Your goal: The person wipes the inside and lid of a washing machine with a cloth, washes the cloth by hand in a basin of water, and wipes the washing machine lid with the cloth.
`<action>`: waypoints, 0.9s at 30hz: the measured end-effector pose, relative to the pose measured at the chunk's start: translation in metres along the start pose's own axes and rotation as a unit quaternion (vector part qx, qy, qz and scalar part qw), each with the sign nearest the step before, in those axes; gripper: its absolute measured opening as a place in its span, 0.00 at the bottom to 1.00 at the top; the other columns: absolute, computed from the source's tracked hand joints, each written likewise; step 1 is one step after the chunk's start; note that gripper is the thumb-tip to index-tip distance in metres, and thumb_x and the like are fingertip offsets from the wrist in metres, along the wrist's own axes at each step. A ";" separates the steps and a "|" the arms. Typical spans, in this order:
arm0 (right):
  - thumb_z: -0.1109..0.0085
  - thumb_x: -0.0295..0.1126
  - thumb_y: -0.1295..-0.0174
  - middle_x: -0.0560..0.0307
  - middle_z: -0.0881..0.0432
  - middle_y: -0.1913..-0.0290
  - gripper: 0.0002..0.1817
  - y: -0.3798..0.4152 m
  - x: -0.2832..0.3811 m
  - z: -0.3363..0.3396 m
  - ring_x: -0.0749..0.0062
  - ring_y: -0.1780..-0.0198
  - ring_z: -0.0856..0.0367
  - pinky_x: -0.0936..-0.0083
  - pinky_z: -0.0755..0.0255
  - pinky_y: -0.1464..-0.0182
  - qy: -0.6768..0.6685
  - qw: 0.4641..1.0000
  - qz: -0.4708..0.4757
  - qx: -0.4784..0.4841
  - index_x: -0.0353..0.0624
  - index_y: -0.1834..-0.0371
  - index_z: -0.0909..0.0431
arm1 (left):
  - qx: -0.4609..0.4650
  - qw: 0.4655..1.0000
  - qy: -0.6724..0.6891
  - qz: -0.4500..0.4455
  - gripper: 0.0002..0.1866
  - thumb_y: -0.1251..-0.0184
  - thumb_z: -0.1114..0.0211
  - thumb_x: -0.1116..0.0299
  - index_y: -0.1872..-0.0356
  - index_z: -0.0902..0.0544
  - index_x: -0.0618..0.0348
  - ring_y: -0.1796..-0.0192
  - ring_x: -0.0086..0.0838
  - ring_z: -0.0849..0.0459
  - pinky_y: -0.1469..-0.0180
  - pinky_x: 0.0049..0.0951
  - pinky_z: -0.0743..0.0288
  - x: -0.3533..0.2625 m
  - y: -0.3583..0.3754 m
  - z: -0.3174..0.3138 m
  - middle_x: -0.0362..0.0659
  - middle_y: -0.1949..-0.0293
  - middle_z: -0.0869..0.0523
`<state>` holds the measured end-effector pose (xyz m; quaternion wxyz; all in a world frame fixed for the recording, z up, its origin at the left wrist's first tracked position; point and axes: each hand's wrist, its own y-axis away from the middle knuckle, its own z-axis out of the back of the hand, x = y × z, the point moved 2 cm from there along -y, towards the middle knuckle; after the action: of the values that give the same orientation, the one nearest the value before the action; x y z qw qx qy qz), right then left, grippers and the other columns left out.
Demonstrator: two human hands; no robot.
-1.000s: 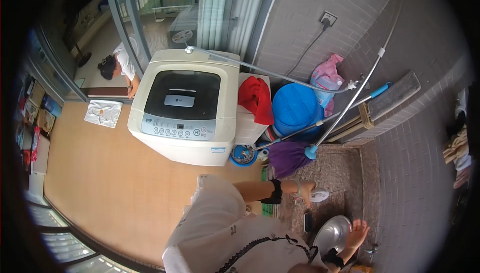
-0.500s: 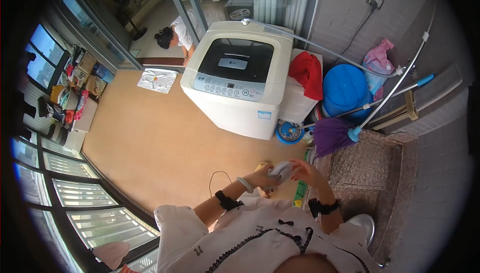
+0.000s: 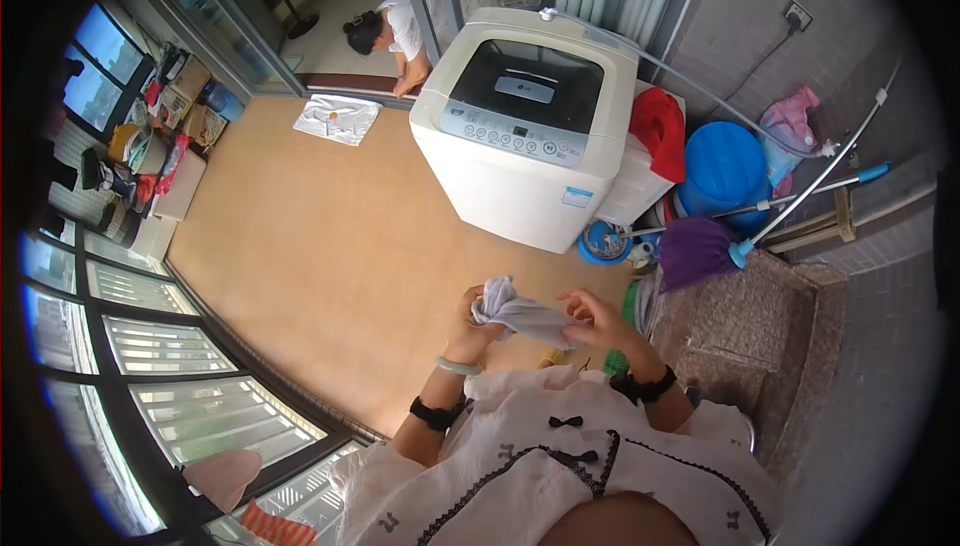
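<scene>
A small grey cloth [image 3: 520, 312] is stretched between my two hands in front of my chest. My left hand [image 3: 468, 328] grips its bunched left end; a pale bangle and a black band sit on that wrist. My right hand [image 3: 597, 322] pinches the cloth's right end, fingers partly spread, with a black band on the wrist. Both hands hover above the tan floor [image 3: 330, 236], a short way in front of the white top-loading washing machine [image 3: 525, 126].
A red cloth [image 3: 662, 131] drapes a white box beside the washer. A blue bucket [image 3: 725, 171], purple mop [image 3: 695, 249], pink bag [image 3: 790, 121] and raised stone basin [image 3: 760, 316] fill the right. A person [image 3: 385, 31] kneels at the doorway near a white cloth [image 3: 337, 117].
I turned left, away from the stone basin and metal bowl. Both hands came together at my chest, and the grey item has been pulled out between them.
</scene>
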<state>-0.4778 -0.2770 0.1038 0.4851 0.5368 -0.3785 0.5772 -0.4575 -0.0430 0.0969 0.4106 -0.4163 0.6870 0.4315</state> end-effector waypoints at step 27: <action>0.42 0.36 0.41 0.57 0.28 0.54 0.12 -0.146 0.077 -0.134 0.65 0.50 0.34 0.66 0.44 0.44 0.201 0.949 0.244 0.018 0.37 0.69 0.23 | 0.288 0.899 0.320 -0.086 0.20 0.49 0.33 0.66 0.56 0.27 0.61 0.70 0.42 0.22 0.71 0.37 0.30 -0.096 -0.032 0.204 0.49 0.71 0.22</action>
<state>-0.3671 -0.1015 0.1494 0.3859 0.3097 -0.3824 0.7803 -0.3558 0.1592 0.1180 0.3063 -0.4531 0.8369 0.0216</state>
